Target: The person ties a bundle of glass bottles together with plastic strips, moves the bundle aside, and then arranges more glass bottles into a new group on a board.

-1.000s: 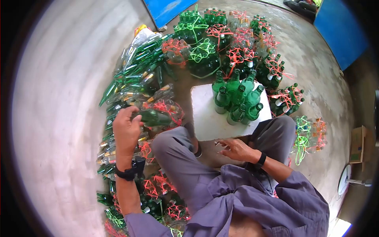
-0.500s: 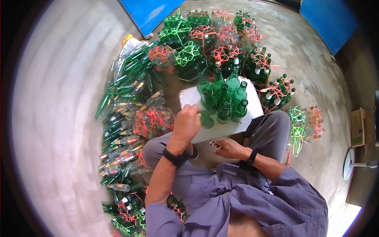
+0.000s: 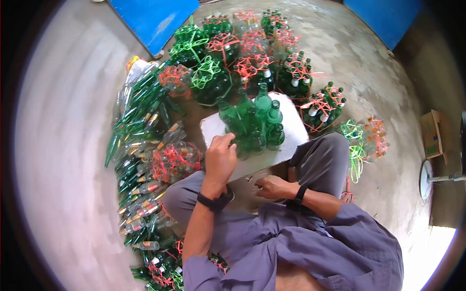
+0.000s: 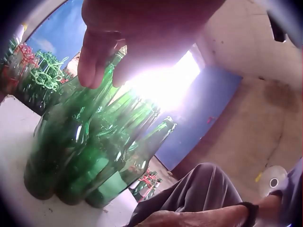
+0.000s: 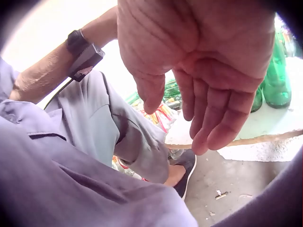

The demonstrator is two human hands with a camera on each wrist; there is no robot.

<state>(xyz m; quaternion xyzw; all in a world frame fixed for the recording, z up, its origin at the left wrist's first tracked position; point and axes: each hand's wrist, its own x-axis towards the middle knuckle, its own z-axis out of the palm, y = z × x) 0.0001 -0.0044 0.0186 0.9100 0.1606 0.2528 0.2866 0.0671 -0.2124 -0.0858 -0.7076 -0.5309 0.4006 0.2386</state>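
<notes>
My left hand (image 3: pixel 221 157) pinches the neck of a green glass bottle (image 4: pixel 57 151) that stands upright at the near left of a group of similar bottles. In the left wrist view, thumb and fingers come down from above around its top. Several more green bottles (image 3: pixel 262 99), uncapped and without labels, stand close together on a white board (image 3: pixel 289 114). My right hand (image 3: pixel 272 186) hangs near the board's front edge with fingers loosely bent. The right wrist view shows its palm and fingers (image 5: pixel 215 125) with nothing between them.
Along the left wall lies a long pile of green and clear bottles (image 3: pixel 141 102). Bundles tied with red and green strapping (image 3: pixel 206 72) stand behind the board and on the right. A cardboard box (image 3: pixel 431 133) and a white fan (image 3: pixel 426 179) are farther right.
My left hand has carried the green bottle from the pile side rightward onto the white board, turning it from lying to upright. My right hand stays low near the board's front. The head view has shifted.
</notes>
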